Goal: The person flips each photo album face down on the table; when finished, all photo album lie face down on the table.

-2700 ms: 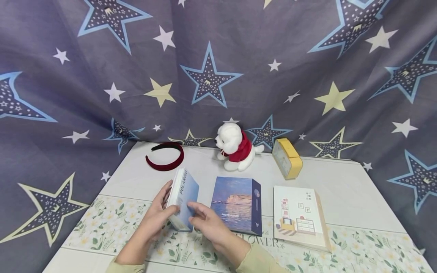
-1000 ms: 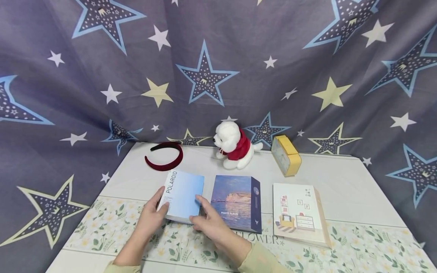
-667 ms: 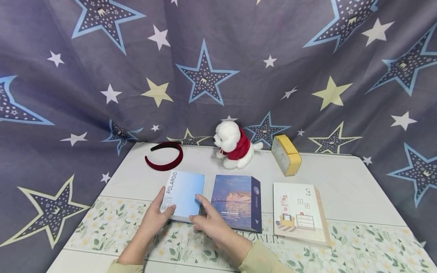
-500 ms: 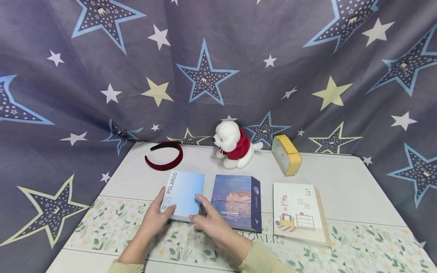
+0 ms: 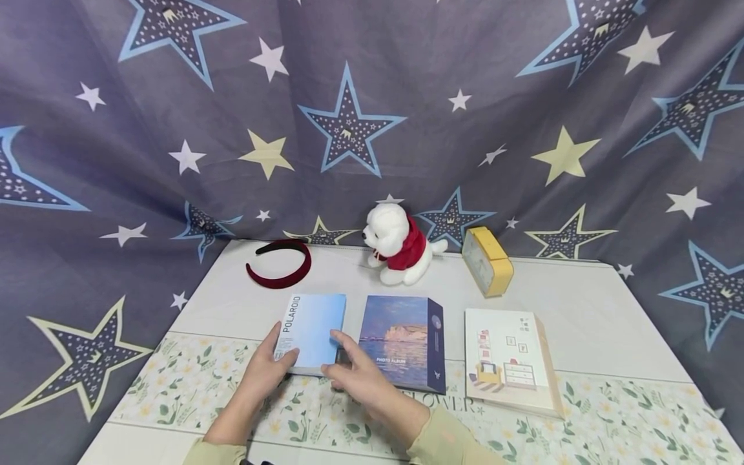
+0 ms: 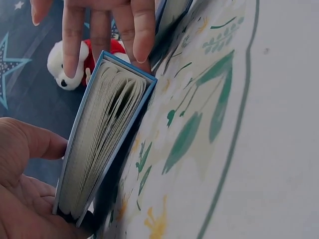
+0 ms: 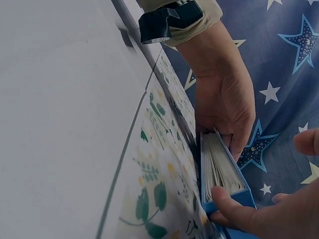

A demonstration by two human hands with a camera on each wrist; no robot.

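A light-blue photo album (image 5: 314,329) marked POLAROID lies cover up at the left of the table, its thick pages showing on the near side. My left hand (image 5: 264,371) grips its left edge, thumb on the cover. In the left wrist view a dark gap shows under the album (image 6: 102,139) on the side of that hand. My right hand (image 5: 363,381) is at the opposite edge, fingertips touching the album's side and the thumb raised. Straight fingers of this right hand (image 6: 112,25) show in the left wrist view. Just to the right lies a dark-blue photo album (image 5: 401,342).
A cream book-like album (image 5: 508,361) lies further right. Behind stand a white plush dog (image 5: 389,226) in a red hoodie and a yellow clock (image 5: 494,268). A dark-red headband (image 5: 281,282) lies at the back left. A starry curtain (image 5: 418,64) hangs behind the table.
The light-blue album, earlier tilted up on its edge, has come down with its cover facing up. My left thumb has shifted on the cover. In the last half second the hands barely move.
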